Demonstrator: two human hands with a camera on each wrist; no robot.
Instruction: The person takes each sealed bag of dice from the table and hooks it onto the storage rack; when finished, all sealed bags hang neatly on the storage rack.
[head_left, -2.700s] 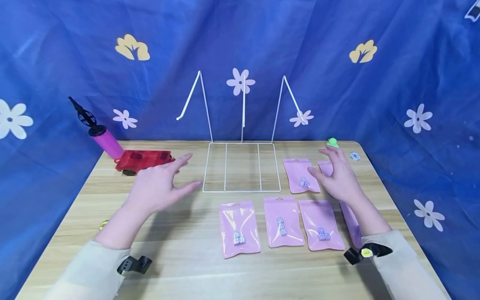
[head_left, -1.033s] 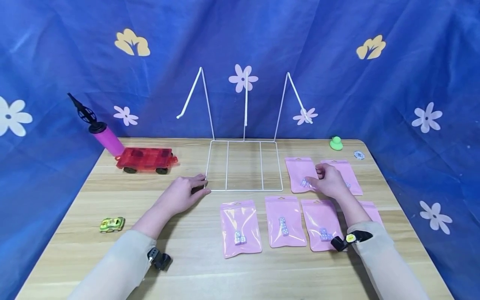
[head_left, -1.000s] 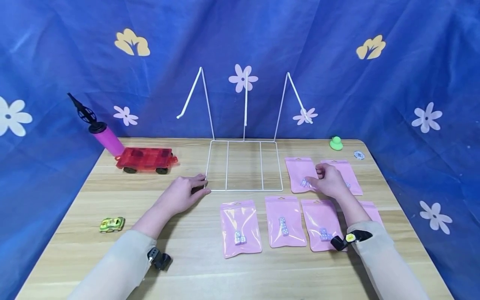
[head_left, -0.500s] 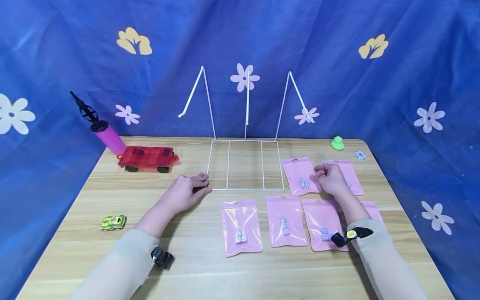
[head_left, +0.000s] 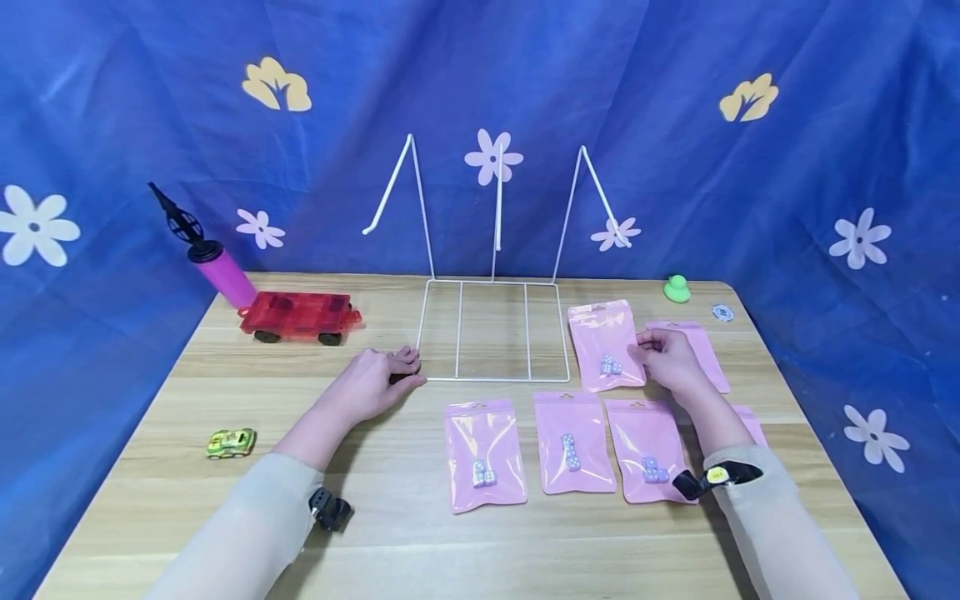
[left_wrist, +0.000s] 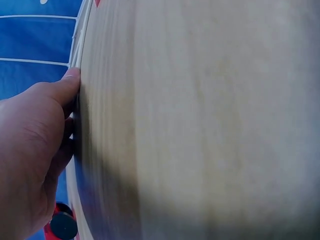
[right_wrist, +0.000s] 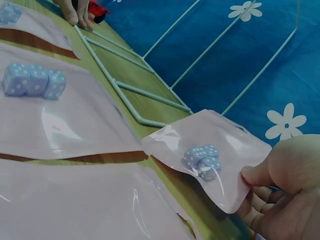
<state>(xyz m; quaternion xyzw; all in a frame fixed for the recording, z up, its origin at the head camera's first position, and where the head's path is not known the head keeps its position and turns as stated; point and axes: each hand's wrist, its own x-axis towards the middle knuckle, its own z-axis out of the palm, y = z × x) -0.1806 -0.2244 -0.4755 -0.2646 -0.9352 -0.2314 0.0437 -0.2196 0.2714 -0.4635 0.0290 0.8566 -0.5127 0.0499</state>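
My right hand [head_left: 671, 362] pinches the right edge of a pink zip pouch [head_left: 600, 333] with dice [head_left: 611, 364] inside. In the right wrist view the thumb lies on top of that pouch [right_wrist: 230, 135] and the fingers are under it, with the held edge raised. My left hand [head_left: 367, 387] holds the front left corner of a white wire rack [head_left: 492, 380], thumb at the front wire and fingers at the side wire. Three wire hooks rise from the rack's back. The left wrist view shows the thumb [left_wrist: 72, 75] against the wire; the other fingertips are partly hidden.
Several more pink pouches lie flat: a front row [head_left: 486, 433] and one [head_left: 705, 350] behind the right hand. A green duck [head_left: 677, 289] and poker chip [head_left: 722, 313] sit back right. Left are a red toy wagon [head_left: 300, 315], purple pump [head_left: 227, 279] and green toy car [head_left: 231, 443].
Both hands came down and inward, the left to the rack's corner, the right to the back pouch. Since half a second ago the pouch has been lifted and shifted slightly.
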